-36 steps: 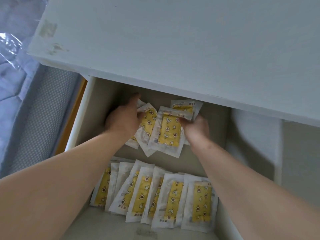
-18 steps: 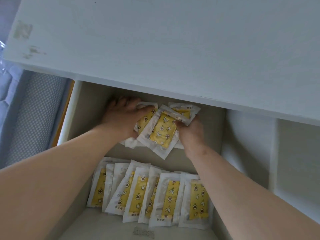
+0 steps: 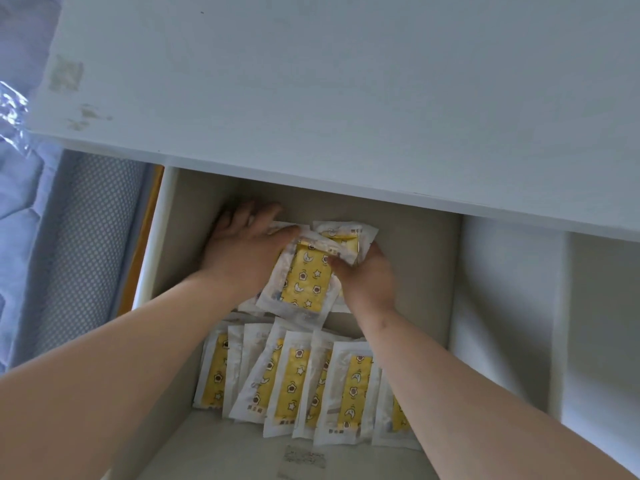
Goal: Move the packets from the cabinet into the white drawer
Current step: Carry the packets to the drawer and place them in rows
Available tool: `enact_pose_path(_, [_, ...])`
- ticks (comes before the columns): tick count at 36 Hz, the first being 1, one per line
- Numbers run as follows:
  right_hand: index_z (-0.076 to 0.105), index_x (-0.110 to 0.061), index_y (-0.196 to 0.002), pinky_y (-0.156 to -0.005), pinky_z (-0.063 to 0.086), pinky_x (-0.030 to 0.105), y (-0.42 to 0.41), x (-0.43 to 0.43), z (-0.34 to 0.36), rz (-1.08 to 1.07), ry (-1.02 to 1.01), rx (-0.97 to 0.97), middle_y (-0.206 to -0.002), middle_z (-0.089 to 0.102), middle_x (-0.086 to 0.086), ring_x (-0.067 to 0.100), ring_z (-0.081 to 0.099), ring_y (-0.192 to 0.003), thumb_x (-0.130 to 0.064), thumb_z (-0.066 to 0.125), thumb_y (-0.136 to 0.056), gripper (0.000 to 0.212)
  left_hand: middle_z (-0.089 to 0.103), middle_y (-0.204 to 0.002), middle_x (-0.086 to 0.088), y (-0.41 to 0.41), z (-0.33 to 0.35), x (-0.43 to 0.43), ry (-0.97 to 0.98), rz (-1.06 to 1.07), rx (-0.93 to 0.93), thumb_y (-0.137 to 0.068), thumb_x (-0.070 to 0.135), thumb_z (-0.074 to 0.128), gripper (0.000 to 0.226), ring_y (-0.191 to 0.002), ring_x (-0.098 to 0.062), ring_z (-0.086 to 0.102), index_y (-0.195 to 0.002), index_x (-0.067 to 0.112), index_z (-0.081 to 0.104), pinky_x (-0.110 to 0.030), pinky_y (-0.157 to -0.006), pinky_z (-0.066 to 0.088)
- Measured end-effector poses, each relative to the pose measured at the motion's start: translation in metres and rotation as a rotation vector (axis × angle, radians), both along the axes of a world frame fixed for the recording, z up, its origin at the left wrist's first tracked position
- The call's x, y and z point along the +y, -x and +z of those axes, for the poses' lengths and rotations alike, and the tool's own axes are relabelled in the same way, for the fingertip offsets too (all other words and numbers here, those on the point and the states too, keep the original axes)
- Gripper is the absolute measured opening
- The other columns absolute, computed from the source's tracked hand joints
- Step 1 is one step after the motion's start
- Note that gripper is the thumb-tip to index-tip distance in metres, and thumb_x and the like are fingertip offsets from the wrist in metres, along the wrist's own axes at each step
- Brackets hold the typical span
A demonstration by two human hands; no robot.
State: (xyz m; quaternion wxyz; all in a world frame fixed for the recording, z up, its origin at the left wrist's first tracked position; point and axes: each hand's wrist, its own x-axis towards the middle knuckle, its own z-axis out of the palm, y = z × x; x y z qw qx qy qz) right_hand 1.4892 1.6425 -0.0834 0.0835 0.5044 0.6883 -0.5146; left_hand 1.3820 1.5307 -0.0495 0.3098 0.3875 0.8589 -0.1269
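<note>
Open drawer [image 3: 157, 237] below white cabinet top [image 3: 346, 98]. In drawer's back half, near middle: bundle of packets [image 3: 304, 282], top one yellow face up, long axis front-to-back, far end tilted toward right wall. Against bundle's left edge: left hand [image 3: 242, 254], fingers spread, nearly straight, aimed at back wall, thumb over bundle's far left corner. On bundle's right edge: right hand [image 3: 369, 278], fingers curled round it, gripping. Along front half: row of packets [image 3: 294, 386], overlapped, long axes front-to-back.
</note>
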Motion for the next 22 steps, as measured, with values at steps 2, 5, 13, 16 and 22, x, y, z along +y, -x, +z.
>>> enact_pose_path(2, [0.051, -0.01, -0.119, -0.081, 0.048, 0.033, 0.001, -0.001, 0.001, 0.06, -0.053, -0.064, -0.115, 0.063, 0.007, 0.028, 0.059, -0.107, -0.036, 0.064, -0.087, 0.043, 0.008, -0.155, 0.006, -0.002, -0.003, 0.0, -0.122, 0.098, -0.079, -0.091, 0.012, 0.046, 0.066, -0.144, -0.022, -0.001, -0.146, 0.037, 0.02, -0.04, -0.116, 0.006])
enact_pose_path(5, [0.051, -0.01, -0.119, -0.078, 0.042, 0.03, 0.005, -0.002, 0.003, 0.109, -0.109, -0.108, -0.115, 0.062, 0.008, 0.029, 0.057, -0.109, -0.042, 0.058, -0.09, 0.044, 0.003, -0.157, 0.009, -0.005, -0.009, -0.001, -0.105, 0.064, -0.192, -0.091, 0.04, 0.051, 0.074, -0.145, -0.016, -0.008, -0.149, 0.032, 0.006, -0.045, -0.117, -0.001])
enact_pose_path(13, [0.054, -0.009, -0.094, -0.068, 0.037, 0.028, -0.003, 0.016, -0.002, -0.136, -0.217, -0.025, -0.093, 0.058, 0.011, 0.026, 0.055, -0.083, -0.024, 0.037, -0.101, 0.024, -0.005, -0.157, 0.006, -0.011, -0.022, -0.007, -0.05, 0.065, -0.136, -0.088, 0.051, 0.054, 0.086, -0.145, -0.026, -0.012, -0.148, 0.039, -0.005, -0.049, -0.117, 0.001])
enact_pose_path(16, [0.05, -0.015, -0.091, -0.077, 0.047, 0.035, -0.006, 0.026, 0.006, -0.469, -0.086, 0.093, -0.09, 0.058, 0.01, 0.032, 0.061, -0.091, -0.019, 0.038, -0.101, 0.016, -0.002, -0.156, 0.005, -0.011, -0.021, -0.007, -0.062, 0.087, -0.138, -0.087, 0.049, 0.057, 0.084, -0.145, -0.025, -0.009, -0.148, 0.038, 0.0, -0.047, -0.117, 0.003])
enact_pose_path(22, [0.054, -0.02, -0.102, -0.068, 0.045, 0.023, -0.004, 0.028, 0.018, -0.63, 0.188, 0.284, -0.083, 0.059, -0.007, 0.006, 0.056, -0.072, -0.019, 0.038, -0.102, 0.015, 0.018, -0.149, 0.002, -0.004, -0.016, -0.005, -0.088, 0.119, -0.108, -0.082, 0.048, 0.064, 0.084, -0.14, -0.023, 0.012, -0.147, 0.035, 0.012, -0.04, -0.115, 0.013])
